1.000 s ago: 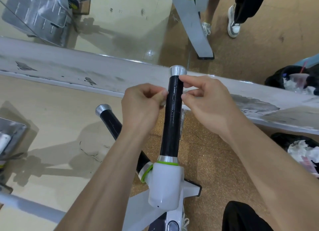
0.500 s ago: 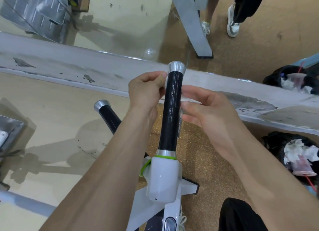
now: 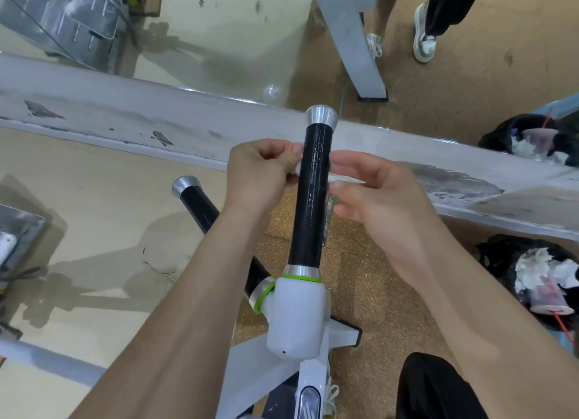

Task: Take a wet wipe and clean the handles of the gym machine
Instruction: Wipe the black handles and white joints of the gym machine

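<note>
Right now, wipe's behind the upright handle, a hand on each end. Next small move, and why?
Probably pull the wet wipe taut against the upright black handle and slide it down toward the green ring. The left hand and right hand pinch its ends high on the bar, just below the silver cap, so most of the handle below looks uncovered.

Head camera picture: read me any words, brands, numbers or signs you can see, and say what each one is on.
None can be read.
Grey panel, top left: pale lines of print, too blurred to read.
Black handle between the left hand and right hand: faint white marks along it, too small to read.
</note>
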